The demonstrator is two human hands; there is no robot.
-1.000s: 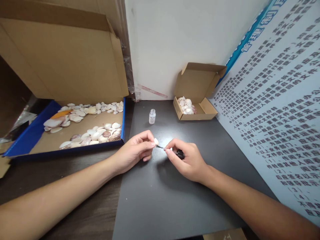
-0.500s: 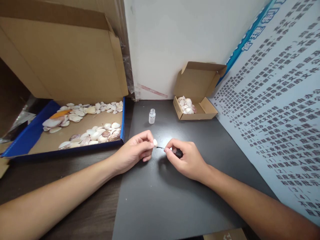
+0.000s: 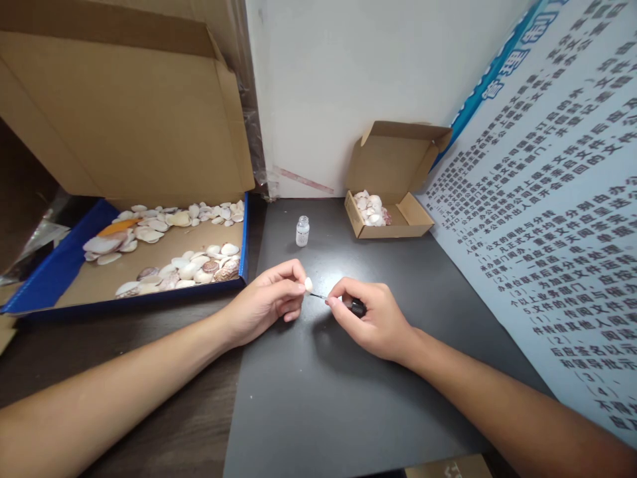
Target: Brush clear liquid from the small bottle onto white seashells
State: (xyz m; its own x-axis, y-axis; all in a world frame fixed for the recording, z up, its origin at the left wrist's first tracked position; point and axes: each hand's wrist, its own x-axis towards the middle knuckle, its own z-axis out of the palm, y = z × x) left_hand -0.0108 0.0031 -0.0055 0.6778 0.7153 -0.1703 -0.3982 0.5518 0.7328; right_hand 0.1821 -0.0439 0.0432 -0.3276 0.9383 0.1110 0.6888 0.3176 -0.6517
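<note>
The blue tray (image 3: 60, 269) holds many shells awaiting treatment; the small carton (image 3: 385, 231) holds few (presumably finished). My left hand (image 3: 266, 302) pinches one small shell (image 3: 308, 284); my right hand (image 3: 371, 318) pinches a brush (image 3: 343, 303), tip touching it. Bottle (image 3: 302, 232) stands open.

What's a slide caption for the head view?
Left hand pinches a small white shell while the right hand brushes it with a black-capped applicator brush, near an open vial.

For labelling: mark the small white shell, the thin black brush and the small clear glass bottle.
small white shell (image 3: 309, 284), head view, its exposed rounded face
thin black brush (image 3: 356, 307), head view, its black handle
small clear glass bottle (image 3: 302, 232), head view, its body
</note>
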